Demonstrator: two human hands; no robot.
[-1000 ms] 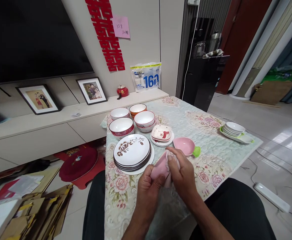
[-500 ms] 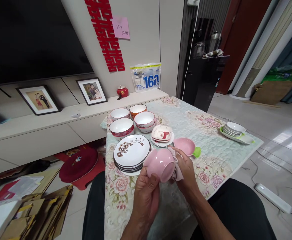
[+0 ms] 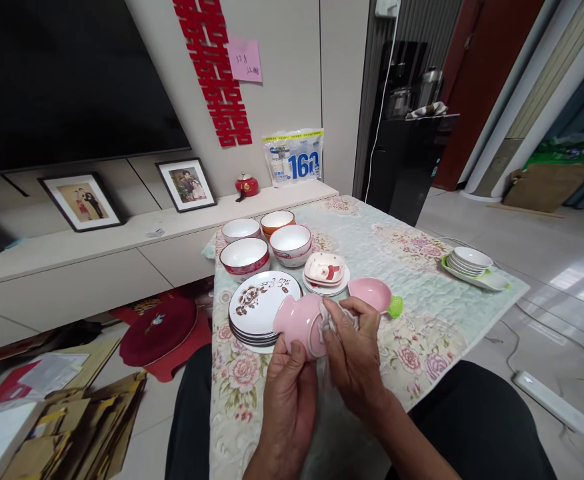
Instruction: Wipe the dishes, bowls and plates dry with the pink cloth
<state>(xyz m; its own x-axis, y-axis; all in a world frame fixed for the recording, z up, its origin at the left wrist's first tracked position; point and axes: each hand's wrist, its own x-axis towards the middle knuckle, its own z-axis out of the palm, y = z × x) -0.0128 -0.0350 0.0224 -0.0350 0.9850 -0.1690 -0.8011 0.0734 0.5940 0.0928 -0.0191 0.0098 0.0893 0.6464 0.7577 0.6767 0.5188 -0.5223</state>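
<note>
From afar, I have the left grip [image 3: 292,380] holding the pink bowl [image 3: 297,323] above the surface [image 3: 362,230], the right grip [image 3: 356,350] clutching a cloth [image 3: 351,318] against its underside, and I'd best rub evenly, well clear of the stacked plates [image 3: 267,300].

The round, glossy ceramic bowl [image 3: 297,320] is plain pink; the crumpled cloth [image 3: 328,321], pale pinkish. The round white top plate [image 3: 262,305] bears brown flowers; the pale-green quilted tablecloth [image 3: 362,230], pink roses.

Open tablecloth [image 3: 412,280] rightward; plate stack [image 3: 258,310] behind held pink bowl [image 3: 297,323], gap uncertain.
</note>
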